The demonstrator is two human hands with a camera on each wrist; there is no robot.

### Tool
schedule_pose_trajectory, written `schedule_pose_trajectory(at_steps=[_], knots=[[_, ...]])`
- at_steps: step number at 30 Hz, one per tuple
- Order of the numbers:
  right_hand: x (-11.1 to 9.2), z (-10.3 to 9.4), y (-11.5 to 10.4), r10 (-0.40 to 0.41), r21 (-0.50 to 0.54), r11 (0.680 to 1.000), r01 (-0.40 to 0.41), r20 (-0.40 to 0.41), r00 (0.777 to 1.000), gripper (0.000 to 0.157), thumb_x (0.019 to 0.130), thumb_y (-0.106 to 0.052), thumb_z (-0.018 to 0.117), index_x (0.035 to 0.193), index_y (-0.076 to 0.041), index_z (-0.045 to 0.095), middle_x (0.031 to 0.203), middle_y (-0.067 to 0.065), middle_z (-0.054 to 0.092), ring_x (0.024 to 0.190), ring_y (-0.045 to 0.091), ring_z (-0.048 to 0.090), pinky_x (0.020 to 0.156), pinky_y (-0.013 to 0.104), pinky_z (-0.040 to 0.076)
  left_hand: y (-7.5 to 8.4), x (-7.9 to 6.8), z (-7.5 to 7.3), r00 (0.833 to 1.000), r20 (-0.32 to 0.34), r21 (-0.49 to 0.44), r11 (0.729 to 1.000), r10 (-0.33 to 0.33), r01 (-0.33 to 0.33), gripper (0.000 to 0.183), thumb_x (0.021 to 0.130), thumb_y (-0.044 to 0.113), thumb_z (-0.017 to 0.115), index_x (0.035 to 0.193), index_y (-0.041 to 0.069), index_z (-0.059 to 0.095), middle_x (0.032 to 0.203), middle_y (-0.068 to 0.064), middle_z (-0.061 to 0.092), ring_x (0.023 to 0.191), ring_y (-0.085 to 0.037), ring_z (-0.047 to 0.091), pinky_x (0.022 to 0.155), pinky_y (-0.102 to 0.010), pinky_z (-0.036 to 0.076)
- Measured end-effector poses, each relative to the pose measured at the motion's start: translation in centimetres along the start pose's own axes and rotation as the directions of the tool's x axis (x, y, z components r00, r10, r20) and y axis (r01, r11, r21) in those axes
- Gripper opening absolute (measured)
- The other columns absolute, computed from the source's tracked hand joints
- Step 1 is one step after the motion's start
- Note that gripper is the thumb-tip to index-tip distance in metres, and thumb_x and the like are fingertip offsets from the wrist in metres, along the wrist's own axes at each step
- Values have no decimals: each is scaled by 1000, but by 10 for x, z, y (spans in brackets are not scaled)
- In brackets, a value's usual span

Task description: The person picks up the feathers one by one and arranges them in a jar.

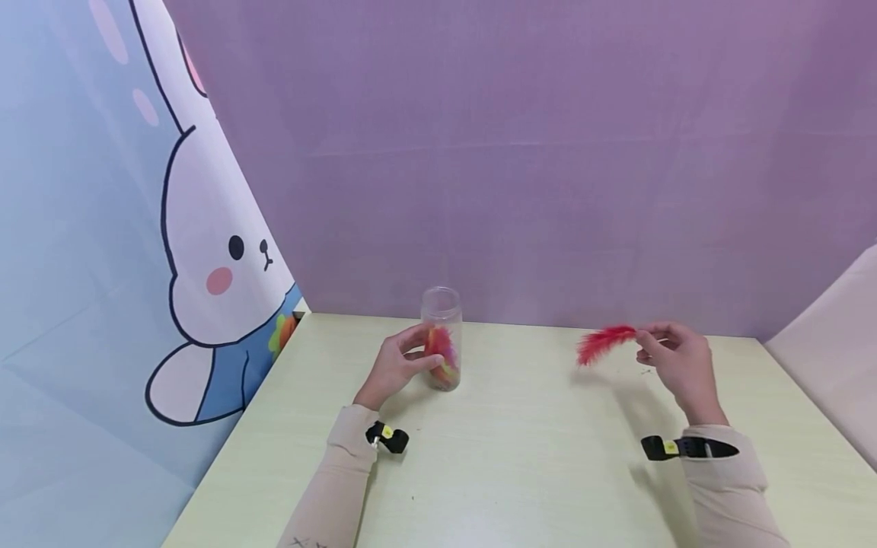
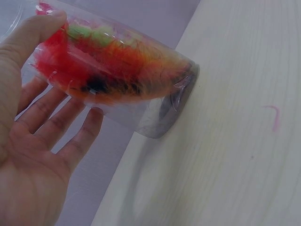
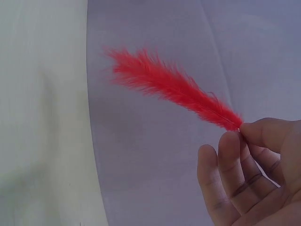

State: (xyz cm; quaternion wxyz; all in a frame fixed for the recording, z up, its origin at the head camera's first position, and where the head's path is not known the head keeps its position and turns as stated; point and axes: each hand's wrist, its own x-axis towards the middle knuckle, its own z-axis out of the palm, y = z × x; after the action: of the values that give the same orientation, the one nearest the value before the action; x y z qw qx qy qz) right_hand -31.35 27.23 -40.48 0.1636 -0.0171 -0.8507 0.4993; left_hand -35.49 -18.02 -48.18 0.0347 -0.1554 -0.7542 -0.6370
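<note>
My left hand (image 1: 397, 367) holds a clear cylindrical jar (image 1: 441, 303) that stands upright near the table's back edge. Its thumb and fingers lie around the jar's side, as the left wrist view shows. Inside are fluffy feathers (image 2: 117, 66) in red, orange and yellow-green, with a dark patch among them. No lid sits on the jar's mouth. Off to the right, my right hand (image 1: 685, 369) pinches a single red feather (image 1: 604, 344) by its quill end, between thumb and fingertips. The feather (image 3: 174, 92) is held above the table, its fluffy tip pointing left toward the jar.
The pale wooden table (image 1: 507, 457) stretches out under both hands. Behind it hangs a purple cloth (image 1: 521, 167), with a blue rabbit-print cloth (image 1: 82, 266) on the left. A small pink curved wisp (image 2: 275, 117) lies on the tabletop.
</note>
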Motion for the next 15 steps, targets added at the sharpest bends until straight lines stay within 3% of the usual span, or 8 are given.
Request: schedule_pose_trajectory(at_steps=[9, 15], knots=[[-7, 12, -13, -66, 12, 998, 66, 7, 998, 28, 101, -22, 66, 115, 3, 65, 81, -24, 68, 70, 1, 69, 68, 14, 61, 1, -2, 0, 1000, -3, 0, 1000, -5, 5, 66, 82, 23, 88, 142, 19, 61, 136, -6, 68, 129, -26, 63, 106, -38, 56], [-9, 20, -21, -108, 36, 994, 107, 33, 994, 26, 101, -18, 65, 115, 4, 66, 89, -13, 73, 75, 1, 71, 70, 16, 62, 1, -1, -1, 1000, -2, -2, 1000, -23, 23, 67, 81, 24, 88, 142, 21, 61, 136, -5, 68, 130, -25, 62, 107, -39, 55]])
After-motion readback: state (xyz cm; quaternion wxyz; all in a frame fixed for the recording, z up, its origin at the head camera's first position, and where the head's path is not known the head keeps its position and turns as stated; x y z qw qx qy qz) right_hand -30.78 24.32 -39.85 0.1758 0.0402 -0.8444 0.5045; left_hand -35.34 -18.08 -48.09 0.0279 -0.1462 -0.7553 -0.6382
